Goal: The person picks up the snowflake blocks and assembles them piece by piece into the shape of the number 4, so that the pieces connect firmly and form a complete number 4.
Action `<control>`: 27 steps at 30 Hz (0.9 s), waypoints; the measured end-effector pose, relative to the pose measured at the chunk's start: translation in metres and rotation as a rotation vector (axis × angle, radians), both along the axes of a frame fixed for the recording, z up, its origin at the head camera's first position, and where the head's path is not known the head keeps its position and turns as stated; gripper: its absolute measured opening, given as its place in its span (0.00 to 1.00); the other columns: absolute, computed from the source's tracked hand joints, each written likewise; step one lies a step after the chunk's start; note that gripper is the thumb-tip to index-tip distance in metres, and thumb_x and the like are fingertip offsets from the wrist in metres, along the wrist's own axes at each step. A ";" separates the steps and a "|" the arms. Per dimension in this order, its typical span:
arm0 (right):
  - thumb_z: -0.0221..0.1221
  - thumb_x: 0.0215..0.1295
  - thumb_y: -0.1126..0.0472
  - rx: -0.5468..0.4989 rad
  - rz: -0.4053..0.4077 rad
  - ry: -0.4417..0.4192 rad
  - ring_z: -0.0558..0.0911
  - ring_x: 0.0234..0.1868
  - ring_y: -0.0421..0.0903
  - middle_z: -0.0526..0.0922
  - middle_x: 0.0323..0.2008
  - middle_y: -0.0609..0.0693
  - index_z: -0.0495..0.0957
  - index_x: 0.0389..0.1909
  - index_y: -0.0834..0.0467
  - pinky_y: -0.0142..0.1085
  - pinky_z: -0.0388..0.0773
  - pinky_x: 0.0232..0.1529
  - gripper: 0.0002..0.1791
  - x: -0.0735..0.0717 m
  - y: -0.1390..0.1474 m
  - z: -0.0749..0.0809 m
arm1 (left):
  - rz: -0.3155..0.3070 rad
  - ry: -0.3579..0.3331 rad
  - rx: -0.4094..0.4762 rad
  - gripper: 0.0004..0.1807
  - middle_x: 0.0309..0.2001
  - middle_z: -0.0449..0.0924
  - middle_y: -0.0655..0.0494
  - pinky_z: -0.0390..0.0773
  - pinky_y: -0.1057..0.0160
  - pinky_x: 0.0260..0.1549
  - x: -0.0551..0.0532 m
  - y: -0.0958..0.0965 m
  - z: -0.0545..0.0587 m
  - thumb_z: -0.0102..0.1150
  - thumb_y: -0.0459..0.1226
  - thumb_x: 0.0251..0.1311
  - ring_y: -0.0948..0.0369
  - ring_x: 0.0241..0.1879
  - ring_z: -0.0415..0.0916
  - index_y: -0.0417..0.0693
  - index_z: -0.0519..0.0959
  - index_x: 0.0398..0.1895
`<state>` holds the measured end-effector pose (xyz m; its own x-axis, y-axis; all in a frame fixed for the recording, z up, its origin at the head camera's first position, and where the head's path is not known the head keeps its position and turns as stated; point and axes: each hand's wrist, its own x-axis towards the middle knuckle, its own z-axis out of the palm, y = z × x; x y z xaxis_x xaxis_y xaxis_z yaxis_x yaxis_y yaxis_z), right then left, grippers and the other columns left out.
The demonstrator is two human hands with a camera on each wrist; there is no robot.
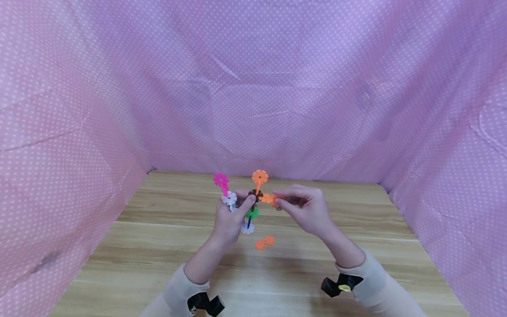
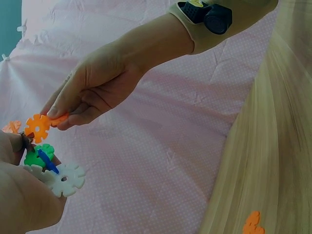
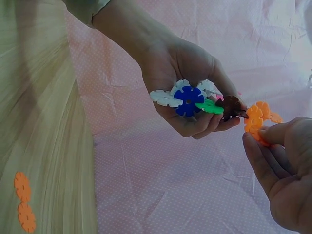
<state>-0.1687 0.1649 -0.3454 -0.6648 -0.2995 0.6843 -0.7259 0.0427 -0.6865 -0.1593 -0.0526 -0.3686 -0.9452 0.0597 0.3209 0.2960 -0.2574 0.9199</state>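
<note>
My left hand [image 1: 227, 225] holds a joined chain of notched plastic snowflake discs, its thumb against a brown disc [image 3: 230, 106]. A green disc [image 3: 210, 107], a blue disc [image 3: 187, 101] and a white disc [image 3: 165, 99] run on from the brown one across the palm. Above the left hand stick up a pink disc [image 1: 220, 179] with a white disc [image 1: 229, 199] below it, and an upright orange disc [image 1: 259, 177]. With thumb and fingers my right hand [image 1: 313, 212] pinches an orange disc pair [image 1: 267, 198], whose inner end meets the brown disc's edge.
A loose pair of joined orange discs [image 1: 264, 242] lies on the wooden table [image 1: 158, 264] below the hands. Pink dotted cloth [image 1: 253, 110] hangs around the back and sides. Each sleeve carries a black wrist camera [image 1: 340, 285].
</note>
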 end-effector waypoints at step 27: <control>0.69 0.58 0.83 0.013 0.075 -0.085 0.93 0.34 0.43 0.90 0.37 0.69 0.88 0.41 0.75 0.43 0.94 0.33 0.10 0.000 0.010 0.004 | -0.138 -0.044 -0.020 0.09 0.36 0.85 0.60 0.87 0.70 0.37 -0.001 0.000 0.006 0.63 0.29 0.73 0.63 0.34 0.81 0.51 0.82 0.34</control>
<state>-0.1691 0.1754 -0.3414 -0.6958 -0.3590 0.6221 -0.6665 -0.0002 -0.7455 -0.1599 -0.0525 -0.3629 -0.9406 0.1960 0.2771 0.2188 -0.2741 0.9365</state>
